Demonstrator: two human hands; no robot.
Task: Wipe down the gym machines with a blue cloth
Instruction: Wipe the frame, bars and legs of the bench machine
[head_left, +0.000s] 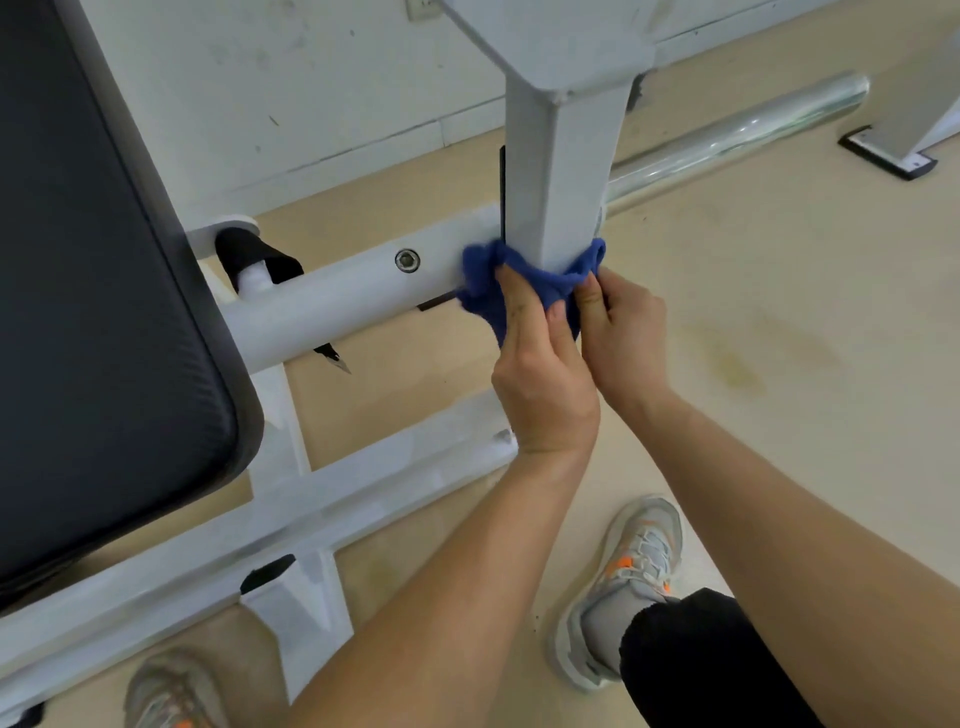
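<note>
A blue cloth is wrapped round the foot of a white square upright post of the gym machine, where the post meets a white round crossbar. My left hand grips the cloth's left part, fingers curled into the fabric. My right hand pinches the cloth's right end against the post. The two hands sit side by side, touching. A black padded seat fills the left of the view.
A white lower frame beam runs across the beige floor below the crossbar. A chrome bar lies on the floor behind the post. Another machine's foot stands at the far right. My grey shoes are near the frame.
</note>
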